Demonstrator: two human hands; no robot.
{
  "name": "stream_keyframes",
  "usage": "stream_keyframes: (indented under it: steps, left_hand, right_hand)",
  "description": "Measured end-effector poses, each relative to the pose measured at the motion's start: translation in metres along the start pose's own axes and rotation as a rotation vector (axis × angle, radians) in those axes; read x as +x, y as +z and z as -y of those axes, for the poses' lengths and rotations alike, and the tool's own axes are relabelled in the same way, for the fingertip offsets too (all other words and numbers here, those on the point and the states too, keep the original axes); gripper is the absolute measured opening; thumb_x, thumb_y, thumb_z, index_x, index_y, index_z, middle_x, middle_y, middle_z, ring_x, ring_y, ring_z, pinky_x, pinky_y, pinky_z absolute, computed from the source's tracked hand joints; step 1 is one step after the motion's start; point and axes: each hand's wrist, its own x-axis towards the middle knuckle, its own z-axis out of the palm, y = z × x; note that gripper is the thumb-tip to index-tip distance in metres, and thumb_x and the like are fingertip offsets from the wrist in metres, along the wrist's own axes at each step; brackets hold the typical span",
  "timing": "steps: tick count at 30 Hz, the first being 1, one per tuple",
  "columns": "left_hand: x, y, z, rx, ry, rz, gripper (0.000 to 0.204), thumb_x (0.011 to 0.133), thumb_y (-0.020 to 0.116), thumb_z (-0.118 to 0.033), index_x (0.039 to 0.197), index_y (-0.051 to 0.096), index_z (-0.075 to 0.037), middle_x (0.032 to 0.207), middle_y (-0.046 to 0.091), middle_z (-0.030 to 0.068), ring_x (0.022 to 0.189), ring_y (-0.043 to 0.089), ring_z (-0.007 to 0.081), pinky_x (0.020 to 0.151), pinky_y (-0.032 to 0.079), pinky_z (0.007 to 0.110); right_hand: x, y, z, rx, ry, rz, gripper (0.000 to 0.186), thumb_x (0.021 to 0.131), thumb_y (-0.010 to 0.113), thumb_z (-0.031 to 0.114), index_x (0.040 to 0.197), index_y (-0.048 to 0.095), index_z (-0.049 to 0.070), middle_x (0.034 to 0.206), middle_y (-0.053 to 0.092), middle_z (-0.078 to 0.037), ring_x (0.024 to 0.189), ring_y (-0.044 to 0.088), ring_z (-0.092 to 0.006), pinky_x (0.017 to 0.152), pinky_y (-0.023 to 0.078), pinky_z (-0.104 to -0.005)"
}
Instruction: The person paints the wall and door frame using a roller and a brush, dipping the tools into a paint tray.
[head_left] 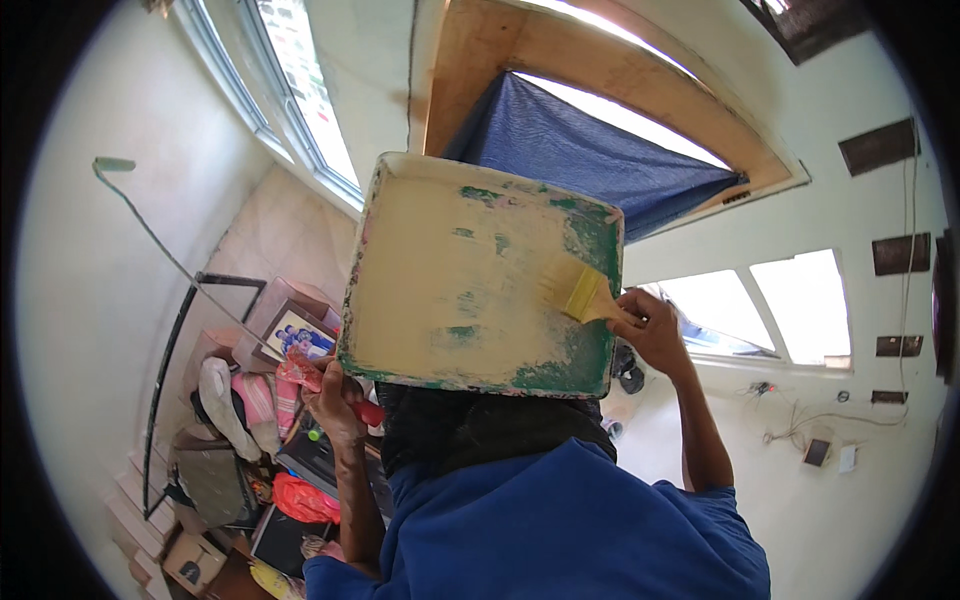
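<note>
A green paint tray, mostly coated with cream paint, is tilted up in front of my body. My right hand is closed around the handle of a flat paintbrush, whose yellowish bristles rest against the painted tray surface at its right side. At the tray's lower left corner, my left hand grips the red handle of a paint roller. The roller's long thin rod runs up and left to a pale green roller head near the wall. Whether my left fingers also hold the tray is unclear.
Boxes, bags, cloths and a framed photo are piled at the lower left beside a black metal frame. A blue tarp covers part of a wooden-framed opening ahead. Loose cables and dark wall recesses are at the right.
</note>
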Motion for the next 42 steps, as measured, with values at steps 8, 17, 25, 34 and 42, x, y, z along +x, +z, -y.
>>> stream_keyframes:
  steps: [8, 17, 25, 34, 42]
  left_hand:
    - [0.003, -0.001, -0.003, 0.067, -0.063, -0.072, 0.009, 0.084, 0.058, -0.010, 0.086, 0.055, -0.001, 0.055, 0.044, -0.0007, 0.044, 0.040, 0.0078, 0.042, 0.035, 0.023]
    - [-0.014, -0.005, -0.016, 0.083, 0.089, -0.150, 0.010, 0.086, 0.057, -0.012, 0.083, 0.054, -0.003, 0.057, 0.045, -0.0002, 0.041, 0.040, 0.0075, 0.039, 0.035, 0.024]
    - [-0.051, 0.024, -0.050, -0.075, 0.191, 0.008, 0.017, 0.087, 0.054, -0.017, 0.090, 0.054, -0.001, 0.064, 0.050, 0.0020, 0.046, 0.047, 0.0102, 0.043, 0.041, 0.025]
    - [-0.075, 0.122, -0.049, 0.273, 0.279, 0.354, 0.023, 0.085, 0.065, -0.017, 0.098, 0.059, 0.001, 0.081, 0.061, 0.0031, 0.074, 0.057, 0.0098, 0.068, 0.047, 0.023]
    - [-0.068, 0.093, -0.046, 0.484, 0.542, 0.181, 0.057, 0.080, 0.068, -0.037, 0.121, 0.046, -0.003, 0.105, 0.053, 0.0124, 0.092, 0.053, 0.0220, 0.077, 0.046, 0.032]
  right_hand:
    - [-0.021, 0.007, -0.012, -0.296, -0.180, -0.237, 0.044, 0.067, 0.077, 0.029, 0.103, 0.064, 0.005, 0.106, 0.056, -0.011, 0.099, 0.055, -0.0289, 0.086, 0.043, -0.0412]
    - [-0.006, -0.007, 0.012, 0.029, -0.302, -0.425, 0.032, 0.073, 0.074, 0.017, 0.099, 0.062, 0.002, 0.093, 0.062, -0.011, 0.084, 0.060, -0.0237, 0.075, 0.047, -0.0347]
    - [-0.029, 0.056, 0.091, 0.245, -0.494, 0.310, 0.048, 0.074, 0.073, 0.025, 0.111, 0.057, -0.002, 0.100, 0.064, -0.017, 0.094, 0.063, -0.0272, 0.084, 0.049, -0.0359]
    - [-0.040, 0.088, 0.126, 0.371, -0.630, 0.348, 0.055, 0.077, 0.064, 0.016, 0.126, 0.043, 0.003, 0.113, 0.056, -0.023, 0.104, 0.056, -0.0372, 0.087, 0.046, -0.0415]
    - [-0.032, 0.040, 0.098, 0.282, -0.487, 0.029, 0.047, 0.078, 0.065, 0.015, 0.121, 0.047, 0.006, 0.089, 0.064, -0.017, 0.079, 0.064, -0.0279, 0.073, 0.049, -0.0344]
